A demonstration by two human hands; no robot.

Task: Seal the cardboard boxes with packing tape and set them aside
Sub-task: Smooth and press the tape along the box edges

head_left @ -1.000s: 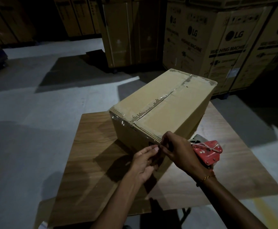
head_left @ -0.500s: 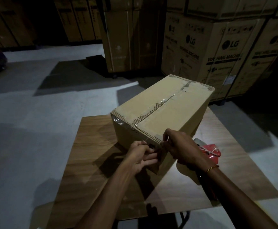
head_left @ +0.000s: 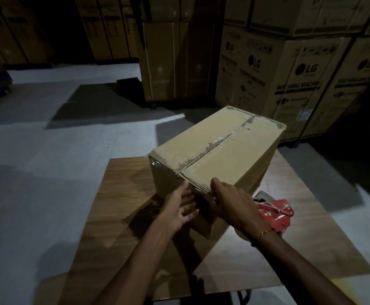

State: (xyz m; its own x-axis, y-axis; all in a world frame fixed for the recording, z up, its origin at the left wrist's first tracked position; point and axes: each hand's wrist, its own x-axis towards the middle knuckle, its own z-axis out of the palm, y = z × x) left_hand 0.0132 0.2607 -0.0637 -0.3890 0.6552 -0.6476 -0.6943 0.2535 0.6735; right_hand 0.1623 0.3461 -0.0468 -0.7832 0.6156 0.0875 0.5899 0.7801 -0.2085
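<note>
A brown cardboard box (head_left: pixel 223 155) stands on a wooden table (head_left: pixel 118 216), with clear tape running along its top seam and down the near end. My left hand (head_left: pixel 179 210) lies with straight fingers against the box's near face, just below the top edge. My right hand (head_left: pixel 230 205) rests on the near top corner, thumb on the top edge and fingers bent down over the face. A red tape dispenser (head_left: pixel 274 214) lies on the table behind my right wrist, partly hidden.
Tall stacks of large printed cartons (head_left: pixel 289 73) stand close behind the table on the right. More dark cartons (head_left: pixel 175 58) line the back. Grey floor (head_left: pixel 47 150) lies open to the left.
Both hands have moved up the box's near face to its top edge. My left fingers went from curled to straight. The view has shifted slightly.
</note>
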